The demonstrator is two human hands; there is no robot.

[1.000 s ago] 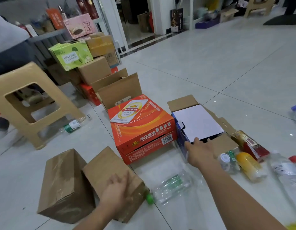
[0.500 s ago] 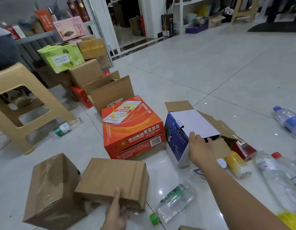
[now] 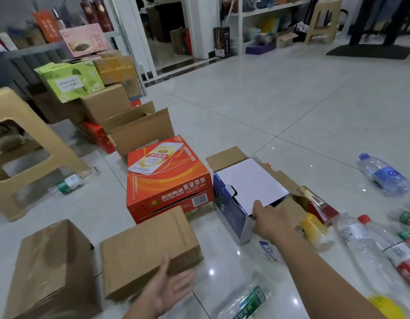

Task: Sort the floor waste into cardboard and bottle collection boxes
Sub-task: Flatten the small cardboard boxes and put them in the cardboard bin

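Currently right hand (image 3: 271, 223) pinches blue box (image 3: 227, 210) rim, 5 o'clock corner. Likely light, stiff card; rim hold suits. Left hand (image 3: 169, 288) open, empty, 6 o'clock of carton (image 3: 148, 252).

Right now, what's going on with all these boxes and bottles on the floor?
A person is sorting floor waste. The right-hand grip holds the near edge of a blue box with a white flap. The left-hand grip is open, palm up, beside a plain brown carton. Plastic bottles lie scattered on the tiles, none picked up yet.
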